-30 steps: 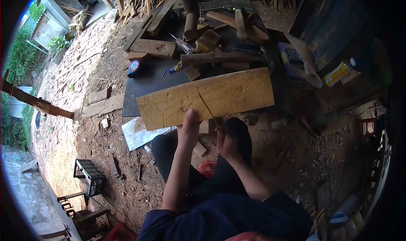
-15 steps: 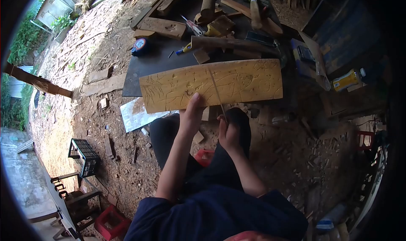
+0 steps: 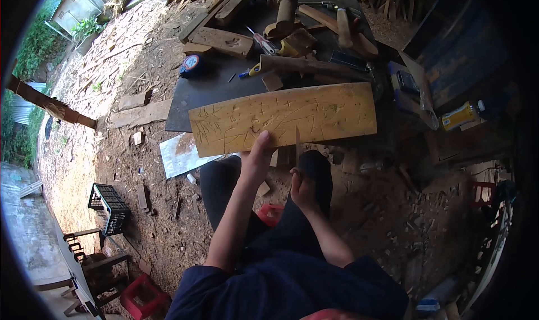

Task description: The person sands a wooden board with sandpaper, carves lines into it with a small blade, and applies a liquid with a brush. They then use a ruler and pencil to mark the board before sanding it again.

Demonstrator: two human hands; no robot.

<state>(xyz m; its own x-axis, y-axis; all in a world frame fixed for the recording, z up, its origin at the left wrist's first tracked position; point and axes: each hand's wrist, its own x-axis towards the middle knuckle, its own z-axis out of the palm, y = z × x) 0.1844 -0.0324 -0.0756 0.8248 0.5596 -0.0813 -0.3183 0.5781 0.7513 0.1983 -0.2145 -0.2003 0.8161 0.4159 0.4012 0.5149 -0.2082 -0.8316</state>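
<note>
A long yellowish wooden board (image 3: 331, 107), its face marked with carved lines and small crosses, is held slightly tilted at the bench's near edge. My left hand (image 3: 256, 161) grips its lower edge, thumb on the face and the other fingers hidden behind. Below the board, my right hand (image 3: 304, 192) is closed around the lower end of a long, narrow file-like tool (image 3: 297, 143). The tool points up and its tip overlaps the board's lower edge, right of my left thumb.
On the dark bench (image 3: 188, 103) lie a tape measure (image 3: 192, 65), a screwdriver (image 3: 261, 41), a blue-and-yellow cutter (image 3: 249, 71) and wood pieces. A yellow bottle (image 3: 462, 115) is at right. Wood scraps cover the ground near a black crate (image 3: 110, 209) and red stool (image 3: 145, 296).
My right hand has drawn the tool down toward me, so less of it crosses the board. The board sits slightly lower in view, still in my left hand.
</note>
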